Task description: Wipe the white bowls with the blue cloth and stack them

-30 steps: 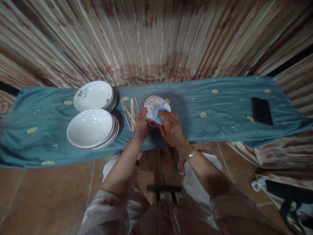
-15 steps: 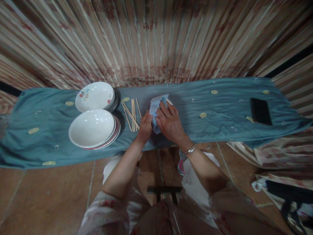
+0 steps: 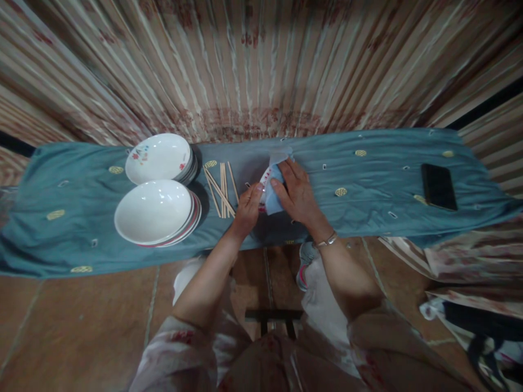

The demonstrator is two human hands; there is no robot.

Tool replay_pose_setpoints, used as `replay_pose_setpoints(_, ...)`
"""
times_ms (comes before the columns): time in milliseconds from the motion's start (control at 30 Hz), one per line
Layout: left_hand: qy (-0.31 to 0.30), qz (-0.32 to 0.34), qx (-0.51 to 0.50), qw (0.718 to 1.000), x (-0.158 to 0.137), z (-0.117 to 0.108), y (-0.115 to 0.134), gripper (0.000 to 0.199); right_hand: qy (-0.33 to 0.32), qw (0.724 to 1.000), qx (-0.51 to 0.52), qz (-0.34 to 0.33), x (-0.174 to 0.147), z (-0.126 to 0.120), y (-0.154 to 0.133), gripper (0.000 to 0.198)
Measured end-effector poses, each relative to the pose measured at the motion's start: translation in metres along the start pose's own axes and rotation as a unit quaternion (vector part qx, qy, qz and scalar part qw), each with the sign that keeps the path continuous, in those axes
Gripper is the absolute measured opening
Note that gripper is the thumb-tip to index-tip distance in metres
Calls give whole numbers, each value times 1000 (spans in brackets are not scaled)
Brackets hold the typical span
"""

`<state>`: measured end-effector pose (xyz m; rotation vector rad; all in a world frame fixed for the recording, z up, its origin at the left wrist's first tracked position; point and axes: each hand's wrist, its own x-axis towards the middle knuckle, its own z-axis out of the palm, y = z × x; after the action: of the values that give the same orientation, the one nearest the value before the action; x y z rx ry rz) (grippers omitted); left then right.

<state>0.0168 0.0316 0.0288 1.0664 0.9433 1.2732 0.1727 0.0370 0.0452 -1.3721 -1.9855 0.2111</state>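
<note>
My left hand (image 3: 248,208) grips the near edge of a small white bowl with red marks (image 3: 265,180), held tilted over the blue cloth-covered bench (image 3: 368,179). My right hand (image 3: 298,191) presses a light blue cloth (image 3: 273,190) against the bowl and covers most of it. A silver bracelet sits on my right wrist. Just left of my hands lie several wooden chopsticks (image 3: 221,188).
Two stacks of white dishes stand at the left: a near stack of wide bowls (image 3: 155,212) and a far stack with flower prints (image 3: 159,158). A black phone (image 3: 438,187) lies at the bench's right end. Striped curtains hang behind; tiled floor lies below.
The bowl has turned in my hands. My right hand and the cloth slid up and to the right across it, from the bowl's near side to its far side.
</note>
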Motion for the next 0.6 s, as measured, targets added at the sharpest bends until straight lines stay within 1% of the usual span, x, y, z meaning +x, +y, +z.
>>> replay_pose_setpoints(67, -11, 11, 10, 1000, -1, 1, 1, 22, 3, 1000, 24, 12, 3, 0, 4, 55)
replay_pose_setpoints(133, -16, 8, 8, 1000, -1, 2, 2, 24, 5, 998, 49, 23, 6, 0, 8, 56)
replay_pose_setpoints(233, -8, -9, -4, 1000, -2, 2, 2, 26, 11, 995, 88, 36, 10, 3, 14, 59)
replay_pose_setpoints(300, -2, -9, -5, 1000, -2, 2, 3, 25, 18, 992, 115, 48, 11, 6, 20, 62)
replay_pose_setpoints(433, 6, -6, -3, 1000, -1, 0, 3, 26, 27, 982, 158, 104, 13, 16, 35, 67)
replay_pose_setpoints(600, 14, -8, -23, 1000, 2, -2, -5, 28, 30, 965, 197, 172, 16, 32, 62, 72)
